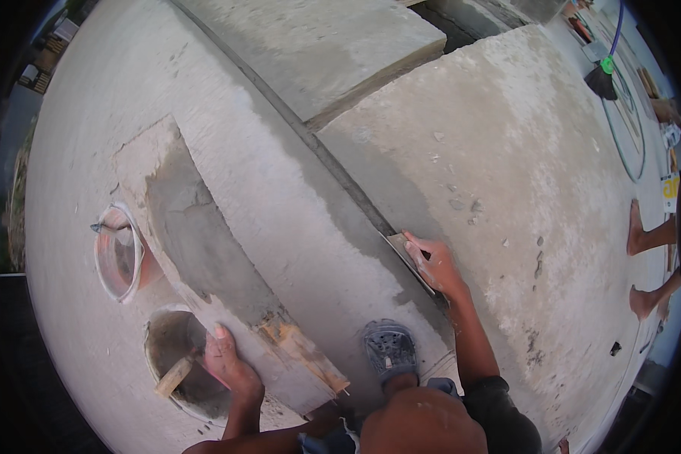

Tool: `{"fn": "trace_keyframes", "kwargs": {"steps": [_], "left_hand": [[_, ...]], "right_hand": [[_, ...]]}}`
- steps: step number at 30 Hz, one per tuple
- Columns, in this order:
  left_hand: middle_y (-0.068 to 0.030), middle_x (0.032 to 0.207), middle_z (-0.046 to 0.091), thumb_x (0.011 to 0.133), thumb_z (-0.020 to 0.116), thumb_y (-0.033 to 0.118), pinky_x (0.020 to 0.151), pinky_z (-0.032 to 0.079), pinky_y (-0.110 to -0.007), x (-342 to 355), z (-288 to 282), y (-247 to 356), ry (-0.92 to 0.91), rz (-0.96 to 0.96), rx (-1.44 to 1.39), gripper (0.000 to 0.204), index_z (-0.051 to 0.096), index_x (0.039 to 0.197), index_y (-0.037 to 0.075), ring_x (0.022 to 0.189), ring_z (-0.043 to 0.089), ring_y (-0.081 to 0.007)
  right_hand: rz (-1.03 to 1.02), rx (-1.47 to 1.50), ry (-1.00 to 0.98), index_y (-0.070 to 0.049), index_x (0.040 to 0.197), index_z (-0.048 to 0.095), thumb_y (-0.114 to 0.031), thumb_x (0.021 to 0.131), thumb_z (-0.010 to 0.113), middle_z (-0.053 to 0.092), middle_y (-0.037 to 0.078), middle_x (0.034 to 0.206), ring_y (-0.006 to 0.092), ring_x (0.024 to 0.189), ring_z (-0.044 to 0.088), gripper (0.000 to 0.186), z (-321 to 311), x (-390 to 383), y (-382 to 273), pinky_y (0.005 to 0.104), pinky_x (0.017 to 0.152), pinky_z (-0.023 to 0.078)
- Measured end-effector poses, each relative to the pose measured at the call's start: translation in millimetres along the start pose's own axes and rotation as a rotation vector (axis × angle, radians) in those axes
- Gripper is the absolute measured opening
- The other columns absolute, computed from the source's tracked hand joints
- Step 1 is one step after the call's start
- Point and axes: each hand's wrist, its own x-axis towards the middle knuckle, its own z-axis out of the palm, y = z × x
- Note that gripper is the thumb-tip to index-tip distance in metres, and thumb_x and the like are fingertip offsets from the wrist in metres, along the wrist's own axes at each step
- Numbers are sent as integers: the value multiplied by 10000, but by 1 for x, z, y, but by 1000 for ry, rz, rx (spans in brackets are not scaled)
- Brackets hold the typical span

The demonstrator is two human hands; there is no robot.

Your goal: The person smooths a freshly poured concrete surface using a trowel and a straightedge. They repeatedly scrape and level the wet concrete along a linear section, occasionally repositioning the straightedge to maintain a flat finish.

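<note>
My right hand (435,265) grips a thin, flat rectangular plate (412,265). Its long edge lies along the narrow groove (344,180) between two concrete surfaces, where damp grey mortar lines both sides. On the left, my left hand (233,367) is closed over the near right rim of a bucket (157,344) smeared with grey mortar; some of its fingers are hidden. A tool with a wooden handle (175,376) leans inside that bucket. Beside the hand lies a long wooden board (145,155), coated with wet grey mortar (204,227) and broken at its near end.
A reddish bucket (117,253) with a tool in it stands beyond the mortar bucket. My foot in a dark clog (390,348) is near the groove. Another person's bare feet (640,234) are at right, below a broom (602,78) and hose. An opening (461,26) lies among the far slabs.
</note>
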Motion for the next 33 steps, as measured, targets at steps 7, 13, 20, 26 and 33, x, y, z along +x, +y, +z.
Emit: {"fn": "trace_keyframes", "kwargs": {"steps": [7,13,20,26,33], "left_hand": [[-128,1248,653,1108,499,271,1002,453,-300,1,0,-2,-6,-14,-15,424,571,1349,-71,1117,589,-152],[-141,1247,647,1100,513,298,996,461,-319,3,0,3,-11,-26,-22,449,563,1347,-74,1110,599,-178],[-125,1193,650,1097,517,323,961,473,-320,-1,7,5,39,-49,-57,438,580,1289,-65,1073,603,-177],[-116,1171,649,1096,520,329,955,472,-314,1,-1,0,20,-28,3,435,583,1279,-61,1058,603,-168],[-120,1164,656,1096,516,329,943,473,-314,-1,10,6,63,-34,-47,441,581,1284,-64,1048,603,-164]], "right_hand": [[-26,-4,68,-22,1296,685,-286,999,664,733,233,1096,321,1001,706,398,-28,-58,20,389,883,529],[-336,-240,258,-15,1179,617,-300,961,718,654,158,1069,336,990,684,374,62,-35,-34,420,801,564],[-438,-508,517,-64,1116,609,-347,924,730,600,107,990,264,917,670,362,108,38,-54,382,688,579],[-542,-447,312,-81,1045,593,-395,951,691,604,88,985,252,893,683,342,132,20,-51,405,640,586],[-387,-487,450,-69,1080,590,-379,974,668,611,76,1011,246,917,703,337,119,65,-68,395,657,593]]}}
